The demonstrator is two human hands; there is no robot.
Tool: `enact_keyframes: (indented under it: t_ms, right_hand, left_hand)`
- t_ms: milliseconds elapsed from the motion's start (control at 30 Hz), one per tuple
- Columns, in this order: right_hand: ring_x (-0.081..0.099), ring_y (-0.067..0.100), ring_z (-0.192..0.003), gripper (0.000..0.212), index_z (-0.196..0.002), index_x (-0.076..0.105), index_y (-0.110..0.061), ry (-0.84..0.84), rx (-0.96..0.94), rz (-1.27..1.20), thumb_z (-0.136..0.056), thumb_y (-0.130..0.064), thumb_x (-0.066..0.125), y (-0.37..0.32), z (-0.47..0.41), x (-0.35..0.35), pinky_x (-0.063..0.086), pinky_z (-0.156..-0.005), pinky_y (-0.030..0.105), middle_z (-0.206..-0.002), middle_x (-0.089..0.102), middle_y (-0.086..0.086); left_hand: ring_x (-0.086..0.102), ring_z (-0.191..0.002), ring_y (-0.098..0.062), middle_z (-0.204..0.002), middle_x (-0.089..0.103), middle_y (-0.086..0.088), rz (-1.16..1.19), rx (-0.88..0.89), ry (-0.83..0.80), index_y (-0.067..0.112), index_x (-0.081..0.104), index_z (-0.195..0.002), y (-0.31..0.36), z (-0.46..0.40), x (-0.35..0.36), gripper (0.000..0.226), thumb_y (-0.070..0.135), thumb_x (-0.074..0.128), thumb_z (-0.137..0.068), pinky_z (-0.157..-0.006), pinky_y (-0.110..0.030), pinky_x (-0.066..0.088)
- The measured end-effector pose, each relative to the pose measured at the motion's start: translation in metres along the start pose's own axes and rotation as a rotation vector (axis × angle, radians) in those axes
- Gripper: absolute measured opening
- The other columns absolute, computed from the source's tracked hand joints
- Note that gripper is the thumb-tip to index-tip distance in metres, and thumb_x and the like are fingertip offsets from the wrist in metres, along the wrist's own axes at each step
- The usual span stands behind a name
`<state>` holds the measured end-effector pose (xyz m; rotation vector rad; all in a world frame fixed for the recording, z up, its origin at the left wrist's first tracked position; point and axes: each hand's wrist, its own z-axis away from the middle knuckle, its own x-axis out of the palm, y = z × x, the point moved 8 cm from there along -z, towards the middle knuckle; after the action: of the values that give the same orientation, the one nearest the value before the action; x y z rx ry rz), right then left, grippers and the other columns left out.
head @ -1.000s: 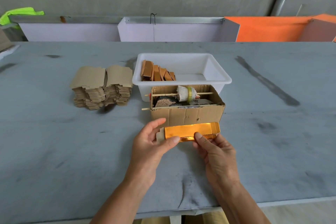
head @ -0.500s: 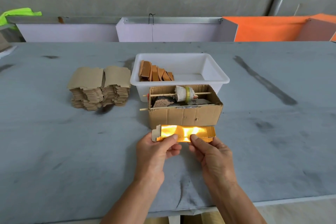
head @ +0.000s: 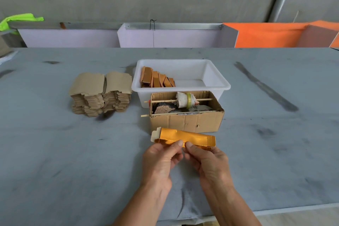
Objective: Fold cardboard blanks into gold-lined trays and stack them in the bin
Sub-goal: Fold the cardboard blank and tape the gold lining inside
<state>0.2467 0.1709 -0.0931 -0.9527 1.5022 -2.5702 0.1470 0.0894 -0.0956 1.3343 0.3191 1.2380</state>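
Two hands hold one gold-lined blank point(head: 185, 138) just above the grey tabletop point(head: 55, 152), close in front of a brown cardboard box point(head: 185, 122). The blank is partly folded, its shiny gold face turned up and tilted, with a plain pale tab sticking out at its left end. The left hand point(head: 159, 163) pinches the near edge of the blank between thumb and curled fingers, and the right hand point(head: 209, 163) pinches the same edge just beside it, the two thumbs almost touching at the middle.

The cardboard box stands open at the top; a thin wooden stick point(head: 165, 101) lies across it carrying a spool with a yellow-green band point(head: 186, 99), and dark lumpy things lie below. Touching the box from behind is a white plastic bin point(head: 216, 80), where several folded trays point(head: 156, 79) lean on edge in a row at its left end. Left of the bin, apart from it, sits a stack of flat brown blanks point(head: 100, 93), in two piles side by side.
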Motion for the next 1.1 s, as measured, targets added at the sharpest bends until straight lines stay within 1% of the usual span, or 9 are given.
enact_keyframes:
  t_ms: [233, 433, 500, 600, 667, 800, 900, 1000, 1100]
  right_hand:
    - [0.068, 0.023, -0.058, 0.005, -0.083, 0.066, 0.006, -0.054, 0.002, 0.076, -0.079, 0.007, 0.064, -0.01, -0.002, 0.008, 0.058, -0.055, 0.026, -0.072, 0.07, 0.021]
    - [0.068, 0.014, -0.06, 0.003, -0.087, 0.065, -0.003, 0.034, -0.091, 0.325, -0.085, -0.003, 0.064, -0.038, -0.007, 0.0, 0.054, -0.049, 0.025, -0.065, 0.068, 0.006]
    - [0.066, 0.014, -0.064, 0.006, -0.09, 0.067, -0.009, 0.126, -0.233, 0.5, -0.084, -0.007, 0.066, -0.061, -0.008, -0.006, 0.053, -0.054, 0.026, -0.071, 0.069, 0.004]
    - [0.063, 0.01, -0.076, 0.016, -0.076, 0.066, -0.029, 0.212, -0.601, 0.799, -0.082, -0.014, 0.067, -0.11, -0.002, 0.007, 0.048, -0.066, 0.022, -0.073, 0.066, -0.011]
    - [0.059, 0.014, -0.085, 0.013, -0.076, 0.07, -0.028, 0.188, -0.716, 0.969, -0.082, -0.017, 0.065, -0.129, -0.008, 0.026, 0.043, -0.068, 0.021, -0.073, 0.063, -0.017]
    - [0.046, 0.024, -0.111, 0.02, -0.097, 0.075, -0.021, 0.108, -0.701, 1.5, -0.087, -0.025, 0.058, -0.133, -0.045, 0.064, 0.037, -0.08, 0.022, -0.095, 0.069, -0.002]
    - [0.041, 0.022, -0.109, 0.023, -0.096, 0.072, -0.018, 0.078, -0.651, 1.743, -0.087, -0.032, 0.057, -0.124, -0.067, 0.078, 0.039, -0.077, 0.025, -0.099, 0.066, 0.0]
    - [0.045, 0.022, -0.1, 0.021, -0.082, 0.064, -0.015, 0.077, -0.576, 1.863, -0.084, -0.034, 0.057, -0.116, -0.082, 0.082, 0.036, -0.072, 0.028, -0.086, 0.059, 0.0]
    - [0.047, 0.022, -0.092, 0.025, -0.066, 0.045, -0.018, 0.045, -0.487, 1.938, -0.08, -0.036, 0.057, -0.11, -0.096, 0.081, 0.031, -0.068, 0.028, -0.072, 0.048, -0.002]
  left_hand:
    - [0.057, -0.05, -0.019, -0.055, 0.061, -0.011, -0.025, -0.021, -0.001, 0.001, 0.059, -0.066, 0.007, -0.008, 0.0, 0.015, -0.004, 0.07, -0.074, -0.047, -0.023, 0.052]
    - [0.063, -0.047, -0.015, -0.055, 0.066, -0.007, 0.029, -0.013, 0.04, 0.006, 0.057, -0.067, 0.016, -0.013, 0.001, 0.019, -0.007, 0.07, -0.074, -0.045, -0.022, 0.053]
    - [0.065, -0.049, -0.016, -0.058, 0.067, -0.008, 0.023, -0.003, 0.041, 0.004, 0.059, -0.071, 0.02, -0.016, 0.0, 0.014, -0.006, 0.07, -0.075, -0.046, -0.022, 0.053]
    - [0.066, -0.051, -0.018, -0.06, 0.068, -0.009, 0.007, 0.01, 0.055, 0.002, 0.06, -0.074, 0.023, -0.021, -0.004, 0.013, -0.005, 0.071, -0.074, -0.048, -0.023, 0.055]
    - [0.067, -0.053, -0.019, -0.062, 0.069, -0.01, -0.007, 0.008, 0.062, 0.002, 0.062, -0.076, 0.024, -0.023, -0.004, 0.012, -0.004, 0.073, -0.073, -0.049, -0.023, 0.055]
    - [0.069, -0.055, -0.021, -0.063, 0.07, -0.01, -0.008, -0.003, 0.082, 0.003, 0.062, -0.076, 0.023, -0.027, -0.005, 0.014, -0.003, 0.074, -0.072, -0.048, -0.023, 0.054]
    - [0.069, -0.057, -0.021, -0.063, 0.071, -0.01, -0.016, -0.003, 0.097, 0.004, 0.061, -0.075, 0.023, -0.029, -0.007, 0.016, -0.002, 0.076, -0.071, -0.048, -0.023, 0.053]
    - [0.07, -0.058, -0.022, -0.064, 0.071, -0.011, -0.028, -0.001, 0.106, 0.004, 0.062, -0.076, 0.023, -0.031, -0.007, 0.017, 0.0, 0.077, -0.071, -0.048, -0.023, 0.053]
    - [0.07, -0.06, -0.022, -0.067, 0.072, -0.011, -0.035, 0.007, 0.11, 0.004, 0.062, -0.077, 0.025, -0.032, -0.007, 0.017, 0.0, 0.077, -0.071, -0.048, -0.023, 0.053]
